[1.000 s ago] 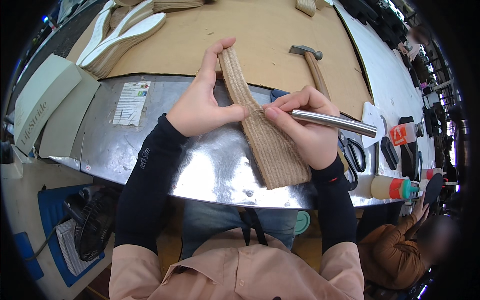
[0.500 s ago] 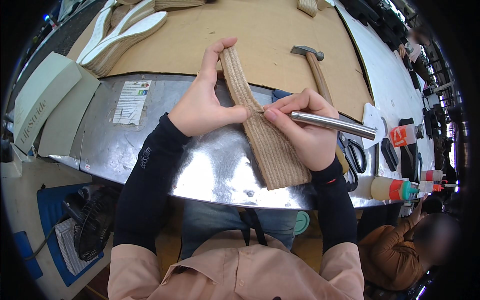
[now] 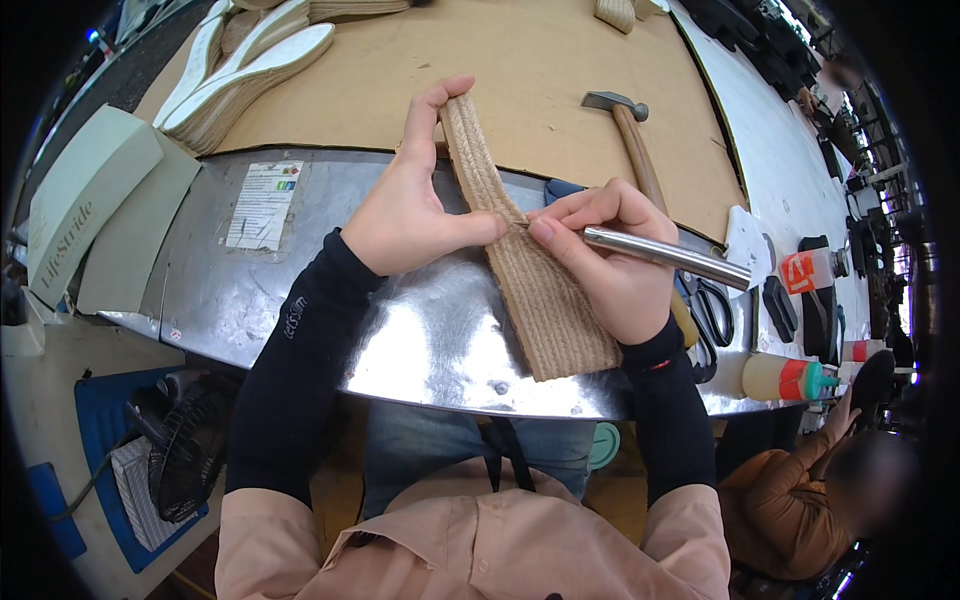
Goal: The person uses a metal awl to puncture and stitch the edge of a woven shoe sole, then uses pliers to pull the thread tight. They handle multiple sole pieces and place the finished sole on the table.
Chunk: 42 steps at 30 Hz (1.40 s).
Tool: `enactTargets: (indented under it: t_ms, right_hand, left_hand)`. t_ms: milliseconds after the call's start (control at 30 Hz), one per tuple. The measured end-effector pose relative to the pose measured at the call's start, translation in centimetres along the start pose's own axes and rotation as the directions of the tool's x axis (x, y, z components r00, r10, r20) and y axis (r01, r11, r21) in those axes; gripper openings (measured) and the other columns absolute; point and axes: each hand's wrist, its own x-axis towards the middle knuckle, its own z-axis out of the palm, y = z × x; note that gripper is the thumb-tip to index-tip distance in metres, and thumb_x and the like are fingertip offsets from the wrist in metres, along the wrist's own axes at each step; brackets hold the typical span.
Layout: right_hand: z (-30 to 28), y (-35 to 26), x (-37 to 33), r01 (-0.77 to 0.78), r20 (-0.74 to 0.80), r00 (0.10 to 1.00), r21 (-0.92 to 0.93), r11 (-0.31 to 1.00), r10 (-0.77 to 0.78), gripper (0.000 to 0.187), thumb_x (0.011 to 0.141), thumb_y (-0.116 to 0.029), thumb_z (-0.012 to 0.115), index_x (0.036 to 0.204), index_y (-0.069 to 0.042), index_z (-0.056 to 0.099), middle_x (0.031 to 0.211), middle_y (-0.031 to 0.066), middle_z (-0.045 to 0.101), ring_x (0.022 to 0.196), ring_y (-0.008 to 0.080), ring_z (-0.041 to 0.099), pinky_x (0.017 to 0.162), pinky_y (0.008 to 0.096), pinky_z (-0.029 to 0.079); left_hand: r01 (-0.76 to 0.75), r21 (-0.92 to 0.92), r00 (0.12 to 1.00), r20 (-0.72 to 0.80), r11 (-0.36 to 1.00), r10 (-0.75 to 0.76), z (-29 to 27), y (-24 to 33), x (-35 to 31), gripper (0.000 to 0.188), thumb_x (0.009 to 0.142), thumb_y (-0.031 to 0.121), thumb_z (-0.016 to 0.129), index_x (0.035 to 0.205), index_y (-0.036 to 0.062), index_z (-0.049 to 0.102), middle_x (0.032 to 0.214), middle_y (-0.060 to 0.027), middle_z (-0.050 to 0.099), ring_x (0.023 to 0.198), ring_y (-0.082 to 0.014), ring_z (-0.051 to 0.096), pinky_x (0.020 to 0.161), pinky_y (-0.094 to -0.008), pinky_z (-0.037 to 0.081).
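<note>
A wedge shoe sole [image 3: 555, 300] wrapped in tan braided rope stands on its side over the metal table edge, its thick heel end toward me. My left hand [image 3: 425, 205] grips its narrow far end, with the thumb pressed on the braid near the middle. In my right hand [image 3: 615, 250] is a slim tool with a round metal handle [image 3: 670, 254], held like a pen. Its thin tip meets the braid right beside my left thumb; the tip's exact shape is too small to make out.
Beyond my hands a hammer [image 3: 632, 140] lies on the brown board [image 3: 520, 60]. Several wedge soles [image 3: 250, 85] are stacked far left, near a pale box [image 3: 95, 205]. Black-handled scissors [image 3: 712, 315] and a glue bottle [image 3: 780, 378] are at the right. A co-worker [image 3: 790, 500] sits lower right.
My hands and the sole have barely moved; the tool tip stays at the same spot. At the lower right, the co-worker has raised a dark object in one hand.
</note>
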Motion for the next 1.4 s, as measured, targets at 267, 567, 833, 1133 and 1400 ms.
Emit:
enactTargets:
  t_ms: [267,567,833,1133,1400]
  right_hand:
    - [-0.1,-0.2,0.0,0.040,0.077,0.996,-0.055,0.998,-0.035,0.022,0.080,0.002,0.074,0.073,-0.001,0.054,0.084,0.0137,0.069,0.080,0.0167,0.067,0.072,0.0261,0.053]
    - [-0.3,0.3,0.1,-0.070,0.036,0.997,0.095,0.993,0.066,0.019,0.081,0.002,0.073,0.076,-0.002,0.055,0.085,0.0133,0.069,0.085,0.0181,0.068,0.076,0.0280,0.054]
    - [0.8,-1.5,0.5,-0.048,-0.100,0.992,0.216,0.975,0.071,0.016,0.079,-0.003,0.076,0.078,0.001,0.061,0.082,0.0120,0.070,0.073,0.0123,0.067,0.067,0.0227,0.054]
    - [1.7,-1.0,0.6,0.047,-0.090,0.995,-0.025,0.999,-0.049,0.016,0.077,-0.005,0.077,0.076,0.000,0.061,0.076,0.0121,0.071,0.068,0.0126,0.068,0.064,0.0237,0.054]
    - [2.0,-1.1,0.4,0.182,-0.093,0.975,-0.170,0.968,-0.200,0.017,0.076,0.001,0.076,0.074,0.000,0.059,0.076,0.0124,0.070,0.070,0.0152,0.070,0.062,0.0237,0.054]
  left_hand:
    - [0.013,-0.021,1.000,-0.007,1.000,-0.014,0.2,0.2,-0.1,0.100,0.063,0.013,0.077,0.145,0.0049,0.020,0.137,-0.0172,0.034,0.121,-0.0282,0.044,0.104,-0.0381,0.038]
    - [0.014,0.012,0.999,0.052,1.000,-0.014,-0.5,0.4,0.0,0.106,0.065,0.016,0.081,0.147,0.0056,0.016,0.137,-0.0182,0.036,0.121,-0.0286,0.045,0.104,-0.0383,0.037]
    - [-0.002,0.000,0.993,0.119,1.000,0.002,-1.2,0.1,0.0,0.113,0.068,0.027,0.084,0.153,0.0161,0.010,0.143,-0.0125,0.033,0.126,-0.0272,0.044,0.101,-0.0407,0.037]
    - [0.028,-0.046,0.994,0.109,0.999,-0.023,-1.3,1.0,-0.2,0.102,0.070,0.012,0.079,0.149,0.0048,0.016,0.142,-0.0180,0.036,0.130,-0.0271,0.040,0.109,-0.0363,0.033]
    - [-0.009,-0.044,0.996,0.094,0.999,0.013,-1.3,0.1,-0.1,0.102,0.070,0.020,0.080,0.151,0.0134,0.017,0.143,-0.0129,0.035,0.131,-0.0288,0.041,0.105,-0.0412,0.034]
